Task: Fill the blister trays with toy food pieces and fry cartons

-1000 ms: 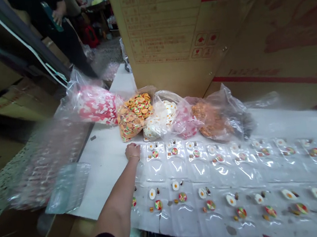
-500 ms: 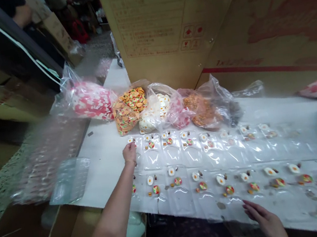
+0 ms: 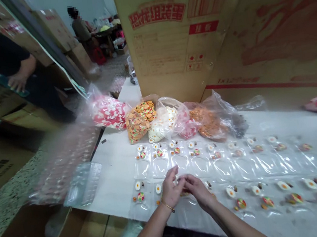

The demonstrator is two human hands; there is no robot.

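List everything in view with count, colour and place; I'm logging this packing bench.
table: one, white, centre.
clear trays: two rows, transparent, on the table, holding small pieces.
small pieces: many, white, red, green, orange, in tray pockets.
bags: several, clear, filled red-white, orange, white and pink, behind the trays.
big box: one, brown, behind the bags.
tray stack: one, clear, left table edge.
other people: two, far left and background.
left hand: one, over the near row, fingertips meeting the right.
right hand: one, beside it.

Left hand (image 3: 170,190) and right hand (image 3: 197,187) together, fingertips touching, over clear blister trays (image 3: 231,163) of small toy pieces.
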